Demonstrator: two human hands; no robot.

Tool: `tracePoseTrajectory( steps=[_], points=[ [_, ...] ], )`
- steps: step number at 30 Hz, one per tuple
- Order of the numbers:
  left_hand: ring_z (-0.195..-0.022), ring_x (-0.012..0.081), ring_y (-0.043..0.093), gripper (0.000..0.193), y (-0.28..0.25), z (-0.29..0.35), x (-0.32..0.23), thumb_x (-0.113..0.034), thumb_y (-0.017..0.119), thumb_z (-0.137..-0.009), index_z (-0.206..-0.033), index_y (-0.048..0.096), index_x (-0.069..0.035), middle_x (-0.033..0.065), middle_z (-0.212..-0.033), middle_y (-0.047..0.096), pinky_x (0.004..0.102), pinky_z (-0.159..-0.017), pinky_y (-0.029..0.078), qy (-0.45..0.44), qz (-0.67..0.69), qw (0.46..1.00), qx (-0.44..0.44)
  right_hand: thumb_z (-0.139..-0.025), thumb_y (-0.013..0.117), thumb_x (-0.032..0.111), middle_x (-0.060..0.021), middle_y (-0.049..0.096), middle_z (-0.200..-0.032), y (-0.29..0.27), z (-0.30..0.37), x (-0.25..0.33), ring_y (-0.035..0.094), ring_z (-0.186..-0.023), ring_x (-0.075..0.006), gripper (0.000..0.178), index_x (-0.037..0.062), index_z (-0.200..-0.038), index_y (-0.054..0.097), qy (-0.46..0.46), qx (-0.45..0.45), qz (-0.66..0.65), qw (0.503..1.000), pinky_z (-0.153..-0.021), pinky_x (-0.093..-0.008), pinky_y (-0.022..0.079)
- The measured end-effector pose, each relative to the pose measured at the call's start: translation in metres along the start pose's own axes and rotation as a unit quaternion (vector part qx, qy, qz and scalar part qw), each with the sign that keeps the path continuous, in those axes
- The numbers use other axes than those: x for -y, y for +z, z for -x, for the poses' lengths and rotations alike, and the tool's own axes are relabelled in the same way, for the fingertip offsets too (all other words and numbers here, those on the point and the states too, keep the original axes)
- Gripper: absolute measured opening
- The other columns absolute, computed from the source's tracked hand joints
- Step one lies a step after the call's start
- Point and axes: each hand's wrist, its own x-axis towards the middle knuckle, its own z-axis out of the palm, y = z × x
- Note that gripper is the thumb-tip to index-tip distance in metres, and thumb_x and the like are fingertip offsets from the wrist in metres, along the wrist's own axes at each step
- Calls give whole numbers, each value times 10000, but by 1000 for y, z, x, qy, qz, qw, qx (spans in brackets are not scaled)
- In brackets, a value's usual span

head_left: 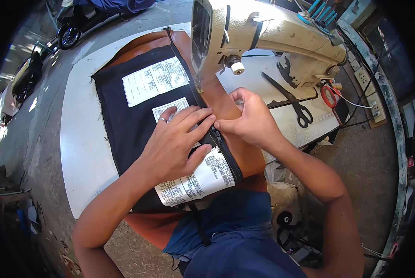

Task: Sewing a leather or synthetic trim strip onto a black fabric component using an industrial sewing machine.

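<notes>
A black fabric panel (112, 113) with white printed labels (154, 81) sewn on lies over brown leather-like material (249, 160). A black zipper (231, 162) runs along the panel's right edge, its slider close to my fingers. Spread flat on the panel, my left hand (170, 146) partly covers the middle label, its fingertips reaching the zipper. My right hand (254, 120) pinches the brown material just right of the zipper, thumb on top and the other fingers partly hidden. The sewing machine's (281, 28) head stands right above the work, hiding its needle area.
Black scissors (288, 99) lie on the machine bed, right of my right hand. Beyond them are a red ring-shaped thing (328, 96) and cables by a wall socket (375, 107). The white tabletop (80, 139) extends left. A motorbike (73, 30) stands on the floor behind.
</notes>
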Motion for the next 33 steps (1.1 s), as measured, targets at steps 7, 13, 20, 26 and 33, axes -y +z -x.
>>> tracePoseTrajectory(
  steps=[7,13,20,26,33],
  points=[
    [-1417,342,537,572,-3,-3,-1,-203,676,-964,-1513,619,-50,125,-1543,600,546,-1216,370,-17,-14,998,52,-850,821,-14,-167,780,-1129,-2,36,10,683,-849,-234,380,-14,-1212,704,-68,-48,114,990,-744,-325,559],
    [-1419,335,535,548,-3,-4,-4,-214,667,-973,-1493,631,-45,128,-1524,610,545,-1216,370,-22,-13,999,48,-873,780,44,-135,720,-1363,2,59,-11,593,-1102,-290,401,2,-1269,733,-341,-83,274,895,-973,-409,482],
    [-1402,331,552,556,-2,-5,-4,-222,676,-961,-1489,635,-51,122,-1520,616,527,-1191,387,-30,-4,999,40,-903,748,87,-71,686,-1469,2,64,-21,555,-1187,-295,393,-3,-1285,749,-344,-26,258,902,-1037,-439,422],
    [-1395,321,562,573,-3,-5,-2,-226,678,-955,-1503,632,-66,113,-1522,621,495,-1165,402,-28,-26,998,47,-913,736,103,-63,683,-1487,2,61,-17,567,-1158,-289,409,-7,-1307,739,-348,-9,300,888,-1009,-422,426],
    [-1385,306,568,529,-2,-5,0,-258,682,-976,-1458,655,-43,111,-1491,638,514,-1179,399,-46,-31,998,30,-901,736,98,-74,679,-1495,4,56,-15,576,-1129,-290,414,-9,-1301,735,-346,1,305,887,-993,-407,434]
  ],
)
